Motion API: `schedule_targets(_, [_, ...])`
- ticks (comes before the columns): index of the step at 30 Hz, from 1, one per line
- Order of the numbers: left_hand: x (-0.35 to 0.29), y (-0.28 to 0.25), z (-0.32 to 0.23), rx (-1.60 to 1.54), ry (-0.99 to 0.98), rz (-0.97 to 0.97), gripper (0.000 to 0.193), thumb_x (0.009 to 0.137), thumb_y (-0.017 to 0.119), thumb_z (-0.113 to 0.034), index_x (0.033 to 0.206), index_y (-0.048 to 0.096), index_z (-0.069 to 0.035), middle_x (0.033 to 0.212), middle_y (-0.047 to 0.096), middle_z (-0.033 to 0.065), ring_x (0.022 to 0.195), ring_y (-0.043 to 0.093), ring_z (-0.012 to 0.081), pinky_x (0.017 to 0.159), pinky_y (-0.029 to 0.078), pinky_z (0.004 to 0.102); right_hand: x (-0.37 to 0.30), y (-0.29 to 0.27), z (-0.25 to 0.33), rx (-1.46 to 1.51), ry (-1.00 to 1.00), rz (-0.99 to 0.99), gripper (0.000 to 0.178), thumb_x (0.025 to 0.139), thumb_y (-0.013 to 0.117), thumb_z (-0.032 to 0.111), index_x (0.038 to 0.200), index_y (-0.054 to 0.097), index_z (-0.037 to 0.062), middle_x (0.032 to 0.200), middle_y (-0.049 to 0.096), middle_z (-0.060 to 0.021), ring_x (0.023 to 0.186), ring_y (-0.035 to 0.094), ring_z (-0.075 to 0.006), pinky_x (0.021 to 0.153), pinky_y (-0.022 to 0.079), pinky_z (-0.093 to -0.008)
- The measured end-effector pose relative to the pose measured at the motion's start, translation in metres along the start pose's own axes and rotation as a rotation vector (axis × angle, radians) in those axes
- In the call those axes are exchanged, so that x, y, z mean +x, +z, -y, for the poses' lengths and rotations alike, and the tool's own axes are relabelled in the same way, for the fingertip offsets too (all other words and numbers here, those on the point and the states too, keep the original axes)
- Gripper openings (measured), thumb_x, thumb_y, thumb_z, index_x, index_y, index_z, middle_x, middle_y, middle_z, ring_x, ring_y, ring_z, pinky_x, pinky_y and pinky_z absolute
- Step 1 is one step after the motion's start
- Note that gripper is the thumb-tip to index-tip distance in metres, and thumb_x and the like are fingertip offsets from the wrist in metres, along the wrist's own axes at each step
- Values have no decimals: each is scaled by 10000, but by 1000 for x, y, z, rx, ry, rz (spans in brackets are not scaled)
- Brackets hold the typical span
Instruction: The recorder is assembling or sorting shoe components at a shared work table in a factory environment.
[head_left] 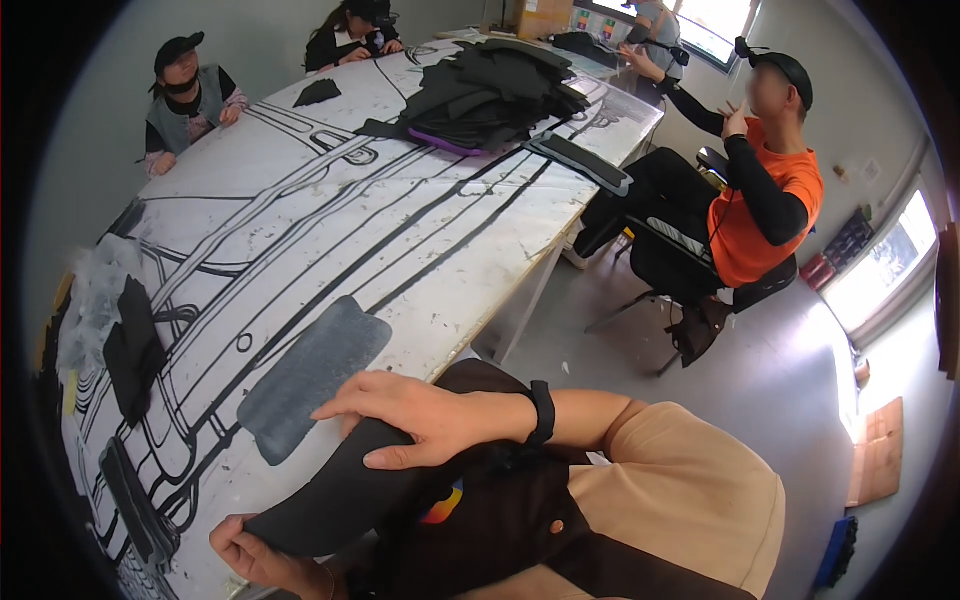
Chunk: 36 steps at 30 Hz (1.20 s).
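Note:
A black, flexible flat piece (330,495), perhaps foam or fabric, bends between my two hands at the near edge of the table. My left hand (262,557) pinches its lower left end. With the thumb on its upper face, my right hand (425,418) grips the upper right end; the index finger stretches out toward a grey flat slab (315,380) with notched corners. That slab lies on the table just beyond the black piece. Part of the black piece's right end is hidden under my right hand.
A white table (430,265) with painted black lines carries a big heap of black pieces (490,90) at the far end. Left lie a black piece (133,350), clear plastic (98,310) and a dark strip (138,505). Co-workers sit around; one in orange (770,210) is right.

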<state>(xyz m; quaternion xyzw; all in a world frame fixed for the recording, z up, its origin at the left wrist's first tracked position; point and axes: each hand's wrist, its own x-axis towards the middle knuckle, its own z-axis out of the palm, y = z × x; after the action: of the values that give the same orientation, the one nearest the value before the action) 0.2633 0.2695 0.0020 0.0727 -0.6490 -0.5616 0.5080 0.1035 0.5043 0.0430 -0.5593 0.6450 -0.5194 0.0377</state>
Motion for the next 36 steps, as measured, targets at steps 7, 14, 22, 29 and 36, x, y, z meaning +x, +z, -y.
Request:
schedule_targets(7, [6,5,8,-30,-40,-237,190,1057,433,-188,1042,536,-29,996,491,36,924,463,138,881,379,276,8,0,1,486,282,-28,639,891,643,165,1466,369,116,863,613,-47,798,529,-153,773,468,-325])
schedule_targets(14, [7,15,5,-84,-183,-104,204,1049,453,-197,1064,567,-28,964,548,40,831,530,90,715,437,225,18,-3,-5,20,108,-144,490,919,614,145,1392,496,103,1185,630,-134,1035,617,-228,922,477,-343])
schedule_targets(22, [24,16,-13,-286,-284,-76,201,1031,491,-195,1152,522,-37,912,604,68,648,582,108,571,510,249,45,-9,-7,-152,-24,-248,348,892,641,107,1237,633,58,1141,686,-135,938,666,-242,800,507,-314])
schedule_targets(29, [33,31,-16,-355,-103,-6,383,975,524,-23,1300,321,-31,964,636,144,604,622,185,526,520,290,66,-4,-3,25,64,-293,330,1005,505,117,1323,550,44,1095,643,-97,733,580,-110,715,491,-262])
schedule_targets(36, [44,40,-17,-284,-140,-41,529,919,578,44,1351,289,-55,958,612,144,574,624,167,547,519,247,68,-15,3,-184,168,-332,384,945,607,149,1298,531,17,666,666,-63,598,632,-112,587,468,-255])
